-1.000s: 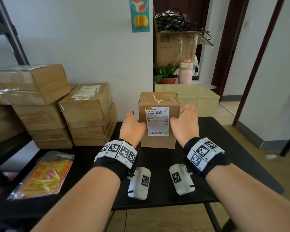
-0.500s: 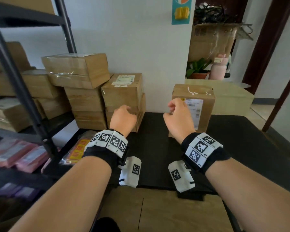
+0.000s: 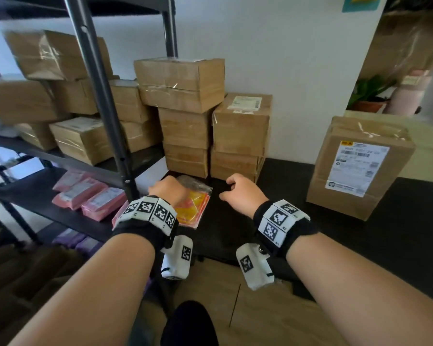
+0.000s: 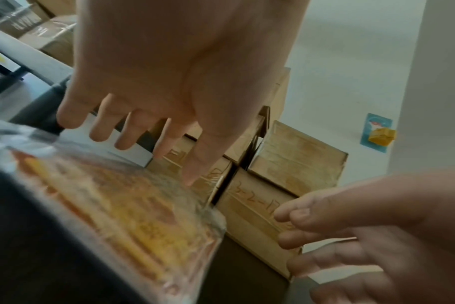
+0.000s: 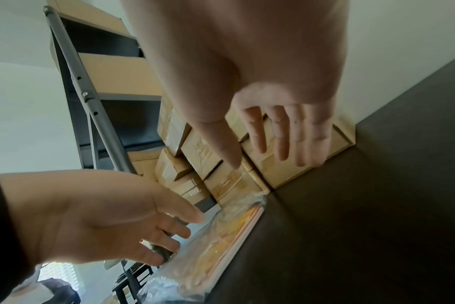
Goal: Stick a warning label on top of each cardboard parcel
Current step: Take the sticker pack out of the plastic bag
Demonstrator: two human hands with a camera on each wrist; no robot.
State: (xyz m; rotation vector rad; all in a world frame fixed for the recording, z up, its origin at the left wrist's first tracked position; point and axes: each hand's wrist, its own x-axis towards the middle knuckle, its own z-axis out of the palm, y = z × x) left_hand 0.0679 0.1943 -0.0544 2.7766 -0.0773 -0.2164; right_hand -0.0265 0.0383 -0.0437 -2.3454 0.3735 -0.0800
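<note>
A clear plastic bag of yellow and red warning labels [image 3: 198, 208] [image 4: 117, 216] [image 5: 221, 236] lies on the black table's [image 3: 360, 245] left edge, in front of the stacked cardboard parcels [image 3: 240, 131] [image 4: 296, 162] [image 5: 273, 170]. My left hand [image 3: 168, 192] [image 4: 174, 144] hovers just over the bag with fingers relaxed and empty. My right hand [image 3: 243, 193] [image 5: 260, 144] hangs above the bare table beside the bag, holding nothing. A taller parcel with a white shipping label [image 3: 368, 132] stands alone at the right.
A dark metal shelf rack [image 3: 105, 96] stands close on the left, with more parcels on it and pink packets [image 3: 90, 198] lower down. The white wall is right behind the stacks. A potted plant [image 3: 368, 96] sits far right.
Both hands have let go of the labelled parcel and moved left to the bag of labels. The head view has swung left, so the rack now fills the left side.
</note>
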